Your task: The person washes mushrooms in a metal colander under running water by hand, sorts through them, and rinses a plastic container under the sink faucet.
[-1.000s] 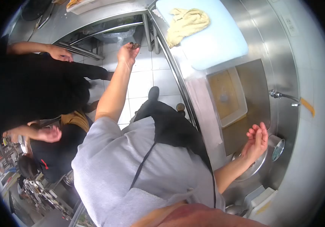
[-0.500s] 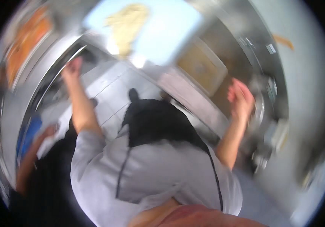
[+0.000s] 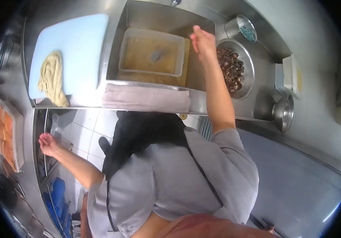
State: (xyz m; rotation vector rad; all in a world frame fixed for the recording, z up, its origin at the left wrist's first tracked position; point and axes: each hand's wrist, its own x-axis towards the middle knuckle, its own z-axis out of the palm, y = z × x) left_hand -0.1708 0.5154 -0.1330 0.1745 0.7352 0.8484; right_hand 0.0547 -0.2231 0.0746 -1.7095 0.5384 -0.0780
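My right hand hovers over the right side of a steel sink, fingers loosely curled and slightly apart, holding nothing visible. Close to its right, a round metal bowl holds dark brown pieces whose kind I cannot make out; my forearm covers its left edge. In the sink sits a clear rectangular plastic container with cloudy brownish liquid and a grey patch in the middle. Off to the left, my left hand is in the air beside a counter edge, its fingers loosely bent and apart, with nothing in them.
A pale blue cutting board bears a crumpled yellowish cloth. A folded pinkish towel lies along the sink's front edge. At the left stands a tray of orange pieces. A metal pot and a steel bowl are at the right.
My body and view have turned to the right, so the sink is now in front of me. My right hand has come over the sink; the cutting board has shifted left in view.
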